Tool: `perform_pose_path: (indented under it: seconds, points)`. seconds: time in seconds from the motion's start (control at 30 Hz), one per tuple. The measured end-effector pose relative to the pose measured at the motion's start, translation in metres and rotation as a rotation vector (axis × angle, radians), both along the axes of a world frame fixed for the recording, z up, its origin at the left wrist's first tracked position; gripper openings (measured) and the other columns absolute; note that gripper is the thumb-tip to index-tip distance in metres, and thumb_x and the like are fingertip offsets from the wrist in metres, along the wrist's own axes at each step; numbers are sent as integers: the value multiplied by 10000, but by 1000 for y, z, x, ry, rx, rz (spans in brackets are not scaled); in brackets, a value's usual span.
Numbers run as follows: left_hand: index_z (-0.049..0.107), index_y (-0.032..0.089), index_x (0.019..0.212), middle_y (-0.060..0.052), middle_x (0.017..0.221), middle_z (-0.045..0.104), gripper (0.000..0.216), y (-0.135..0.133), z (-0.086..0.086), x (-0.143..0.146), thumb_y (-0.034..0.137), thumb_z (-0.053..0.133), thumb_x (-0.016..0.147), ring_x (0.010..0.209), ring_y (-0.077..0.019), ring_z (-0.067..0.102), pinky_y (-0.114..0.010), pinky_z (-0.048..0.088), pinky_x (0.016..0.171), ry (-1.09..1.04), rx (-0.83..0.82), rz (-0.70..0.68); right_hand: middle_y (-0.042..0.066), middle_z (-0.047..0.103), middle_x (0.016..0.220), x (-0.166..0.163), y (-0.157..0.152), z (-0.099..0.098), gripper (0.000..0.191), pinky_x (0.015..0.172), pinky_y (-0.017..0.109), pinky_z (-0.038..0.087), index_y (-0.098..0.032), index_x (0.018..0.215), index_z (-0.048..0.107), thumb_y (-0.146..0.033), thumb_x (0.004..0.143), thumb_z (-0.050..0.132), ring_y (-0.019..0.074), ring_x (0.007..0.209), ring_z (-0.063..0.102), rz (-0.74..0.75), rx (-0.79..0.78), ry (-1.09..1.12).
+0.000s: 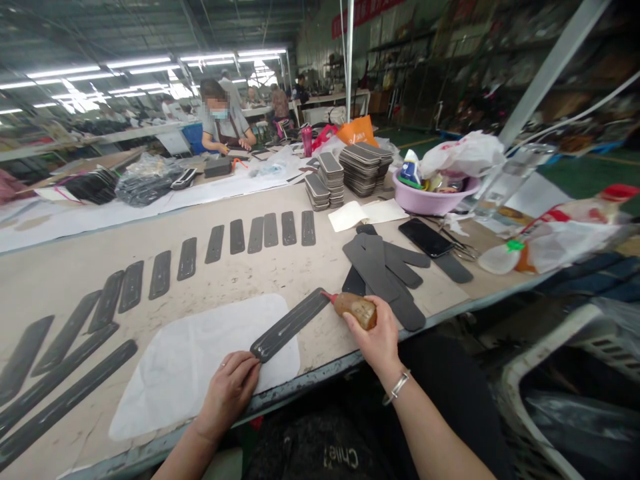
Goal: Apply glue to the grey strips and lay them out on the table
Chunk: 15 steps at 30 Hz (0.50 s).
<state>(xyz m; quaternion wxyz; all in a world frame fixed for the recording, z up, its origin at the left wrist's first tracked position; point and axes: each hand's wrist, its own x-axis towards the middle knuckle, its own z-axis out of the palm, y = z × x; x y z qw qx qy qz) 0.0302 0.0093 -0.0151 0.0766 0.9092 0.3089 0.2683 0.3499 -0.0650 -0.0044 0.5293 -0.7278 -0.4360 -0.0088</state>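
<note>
A dark grey strip (293, 325) with rounded ends lies at a slant, partly over a white sheet (200, 360). Glossy wet-looking lines run along it. With closed fingertips, my left hand (234, 380) grips the strip's near left end. My right hand (377, 333) is wrapped round a glue bottle (356, 309) of brownish, see-through plastic. Its red nozzle points left and meets the strip's far right end. Just right of the bottle, several plain grey strips (373, 267) lie in a loose, overlapping pile.
Several glossy-lined strips (187, 259) form a curved row across the table (240, 277). Stacked pieces (363, 170), a purple basin (433, 199), a phone (425, 237) and scissors (463, 248) stand or lie right. A masked person (225, 123) works across the table.
</note>
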Motion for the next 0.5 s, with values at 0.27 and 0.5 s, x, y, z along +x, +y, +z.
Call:
perform_pose_path:
  seconds: [0.27, 0.5]
  points:
    - [591, 173, 956, -72, 930, 590, 104, -1, 0, 0, 156, 523, 879, 868, -186, 558, -347, 485, 809, 13, -7, -4, 80, 567, 1033, 4, -15, 1, 456, 853, 394, 456, -181, 1107, 509, -433, 764, 675, 237, 952, 541, 5, -14, -11]
    - [579, 165, 977, -73, 953, 582, 111, -2, -2, -1, 149, 519, 884, 896, -185, 550, -350, 473, 841, 50, 4, -12, 73, 565, 1021, -14, -27, 4, 457, 836, 380, 469, -186, 1099, 503, -409, 750, 695, 228, 929, 552, 116, -33, 67]
